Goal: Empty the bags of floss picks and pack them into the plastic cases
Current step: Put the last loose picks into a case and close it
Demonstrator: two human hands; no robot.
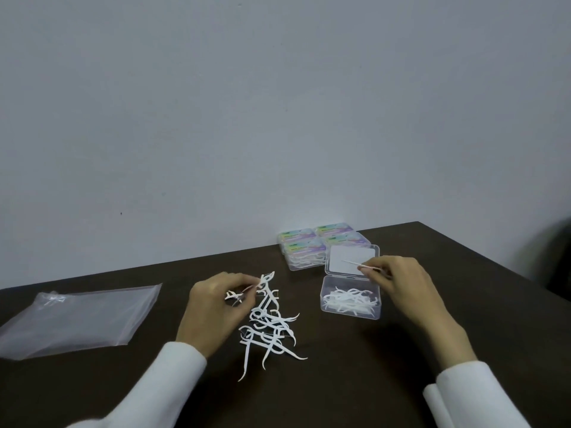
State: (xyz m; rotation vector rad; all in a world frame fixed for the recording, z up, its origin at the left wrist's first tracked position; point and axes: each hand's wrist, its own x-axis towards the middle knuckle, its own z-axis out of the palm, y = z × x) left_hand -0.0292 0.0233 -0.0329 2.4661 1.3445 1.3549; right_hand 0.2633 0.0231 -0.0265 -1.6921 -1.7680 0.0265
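A loose heap of white floss picks [268, 327] lies on the dark table in front of me. My left hand [213, 307] pinches a couple of picks [247, 288] at the top of the heap. An open clear plastic case [350, 299] holds several picks; its lid [350, 257] lies flipped back behind it. My right hand [404, 285] hovers over the case and pinches a single pick [360, 264] above the lid.
An emptied clear plastic bag [80, 319] lies flat at the left. Several closed cases with colourful labels [321, 242] are stacked at the back by the wall. The table's right edge [494, 270] runs diagonally; something dark sits beyond it.
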